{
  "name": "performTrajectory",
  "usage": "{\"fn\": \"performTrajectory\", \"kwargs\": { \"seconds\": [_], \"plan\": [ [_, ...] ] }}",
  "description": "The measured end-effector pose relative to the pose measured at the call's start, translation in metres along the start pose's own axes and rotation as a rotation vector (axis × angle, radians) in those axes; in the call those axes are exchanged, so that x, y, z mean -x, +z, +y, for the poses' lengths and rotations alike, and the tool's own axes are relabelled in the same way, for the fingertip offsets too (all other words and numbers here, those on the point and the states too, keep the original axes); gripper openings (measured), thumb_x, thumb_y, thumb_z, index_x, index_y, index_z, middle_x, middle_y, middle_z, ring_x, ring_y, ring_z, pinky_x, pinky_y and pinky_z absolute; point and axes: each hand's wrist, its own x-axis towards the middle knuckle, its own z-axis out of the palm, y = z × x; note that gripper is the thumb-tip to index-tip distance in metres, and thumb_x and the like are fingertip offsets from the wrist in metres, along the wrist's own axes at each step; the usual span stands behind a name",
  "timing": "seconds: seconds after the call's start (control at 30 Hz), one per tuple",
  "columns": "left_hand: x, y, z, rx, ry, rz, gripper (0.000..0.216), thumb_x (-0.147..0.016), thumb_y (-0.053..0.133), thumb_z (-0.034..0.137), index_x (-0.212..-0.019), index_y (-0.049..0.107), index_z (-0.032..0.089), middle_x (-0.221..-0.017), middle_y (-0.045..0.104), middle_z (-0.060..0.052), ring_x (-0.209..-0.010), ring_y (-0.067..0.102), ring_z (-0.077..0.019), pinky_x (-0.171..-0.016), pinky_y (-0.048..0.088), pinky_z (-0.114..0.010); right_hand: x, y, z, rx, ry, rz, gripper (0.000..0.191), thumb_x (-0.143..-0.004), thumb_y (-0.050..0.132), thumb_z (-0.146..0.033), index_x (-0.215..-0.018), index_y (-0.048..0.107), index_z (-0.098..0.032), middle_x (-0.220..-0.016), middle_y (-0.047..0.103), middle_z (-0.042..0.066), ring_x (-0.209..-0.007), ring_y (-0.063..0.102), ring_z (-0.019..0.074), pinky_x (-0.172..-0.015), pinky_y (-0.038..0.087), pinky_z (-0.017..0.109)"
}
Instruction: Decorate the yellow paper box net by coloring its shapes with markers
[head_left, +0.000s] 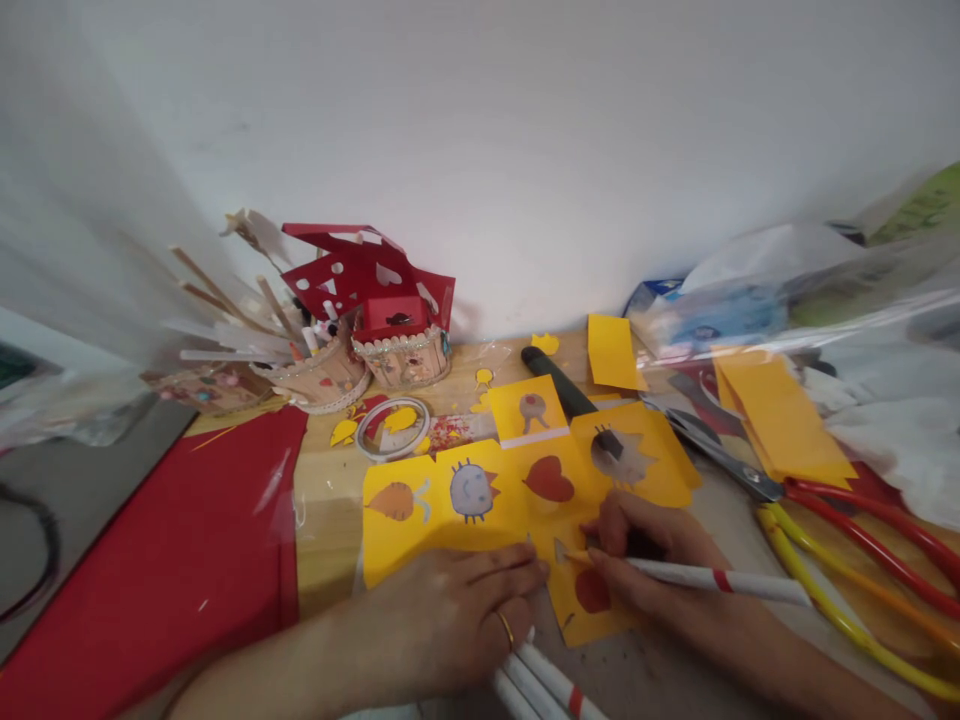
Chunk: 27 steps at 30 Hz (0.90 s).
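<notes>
My right fingers [616,522] pinch a white marker [686,573], tip at the yellow paper [559,590] on the bench [324,515] — my left fingers [502,561] rest across it; whether they grip the spare markers [546,669], I can't tell.

I can read no word, brand or number from here, since the print on the crumpled blue-and-white plastic packet [705,325] near the wall is too blurred to make out, as are the darker marks on the light-green plastic bag [919,205] at far right.
</notes>
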Motion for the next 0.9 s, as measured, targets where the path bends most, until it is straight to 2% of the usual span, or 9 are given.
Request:
{"fn": "performTrajectory", "kwargs": {
  "seconds": [0.2,0.5,0.6,0.67,0.73,0.8,0.87,0.9],
  "plan": [
    [0.004,0.001,0.0,-0.001,0.018,-0.066,0.027,-0.092,0.039,0.017,-0.091,0.065,0.011,-0.109,0.066,-0.006,-0.105,0.06,-0.0162,-0.088,0.051,-0.026,0.0,0.0,0.002,-0.013,-0.006,0.006,0.027,-0.079,0.054,-0.03,-0.06,0.036,-0.024,-0.053,0.059,-0.001,-0.051,0.053,0.0139,-0.05,0.039,0.027],
    [0.004,0.001,0.0,0.024,-0.003,-0.079,0.027,-0.092,0.038,0.017,-0.094,0.065,0.01,-0.11,0.066,-0.007,-0.105,0.06,-0.0163,-0.088,0.051,-0.026,0.0,0.0,0.002,-0.012,0.005,0.021,0.025,-0.077,0.055,-0.027,-0.059,0.037,-0.024,-0.054,0.058,-0.001,-0.053,0.052,0.0145,-0.05,0.038,0.026],
    [0.004,-0.001,-0.002,0.059,-0.002,-0.067,0.026,-0.092,0.038,0.014,-0.095,0.063,0.008,-0.109,0.066,-0.009,-0.105,0.06,-0.0187,-0.087,0.051,-0.029,-0.002,-0.003,0.002,-0.004,-0.033,0.106,0.024,-0.076,0.057,-0.028,-0.059,0.04,-0.023,-0.058,0.055,-0.001,-0.056,0.051,0.0142,-0.051,0.039,0.025],
    [0.003,-0.006,-0.003,0.183,-0.029,-0.065,0.024,-0.091,0.039,0.013,-0.099,0.061,0.009,-0.111,0.065,-0.011,-0.104,0.06,-0.0195,-0.087,0.051,-0.029,-0.002,-0.006,0.0,-0.002,-0.067,0.199,0.022,-0.073,0.059,-0.03,-0.059,0.044,-0.022,-0.058,0.052,-0.002,-0.054,0.047,0.0133,-0.049,0.037,0.024],
    [0.001,-0.013,-0.003,0.425,-0.199,-0.058,0.022,-0.089,0.041,0.014,-0.1,0.06,0.012,-0.106,0.067,-0.009,-0.097,0.063,-0.0171,-0.083,0.051,-0.027,-0.001,-0.009,-0.003,-0.003,-0.117,0.289,0.024,-0.072,0.062,-0.033,-0.057,0.046,-0.022,-0.055,0.047,-0.003,-0.051,0.042,0.0124,-0.045,0.033,0.024],
    [-0.002,-0.02,-0.002,0.693,-0.495,-0.015,0.02,-0.089,0.043,0.02,-0.089,0.062,0.015,-0.088,0.069,-0.005,-0.082,0.064,-0.0138,-0.075,0.051,-0.024,0.003,-0.012,-0.006,-0.025,-0.189,0.354,0.029,-0.073,0.062,-0.036,-0.055,0.046,-0.022,-0.052,0.043,-0.004,-0.049,0.038,0.0116,-0.044,0.03,0.023],
    [-0.004,-0.024,-0.001,0.91,-0.748,0.069,0.024,-0.089,0.044,0.029,-0.078,0.059,0.015,-0.067,0.063,-0.001,-0.064,0.06,-0.0108,-0.063,0.049,-0.022,0.009,-0.014,-0.009,-0.072,-0.26,0.382,0.031,-0.075,0.063,-0.039,-0.056,0.046,-0.022,-0.052,0.042,-0.005,-0.048,0.036,0.0109,-0.043,0.028,0.023],
    [-0.006,-0.025,0.0,1.007,-0.809,0.106,0.026,-0.089,0.045,0.034,-0.077,0.058,0.014,-0.061,0.059,0.001,-0.057,0.055,-0.0095,-0.057,0.047,-0.02,0.012,-0.014,-0.011,-0.093,-0.282,0.366,0.029,-0.076,0.063,-0.04,-0.059,0.047,-0.023,-0.053,0.043,-0.005,-0.048,0.037,0.0107,-0.043,0.029,0.022]
  ]
}}
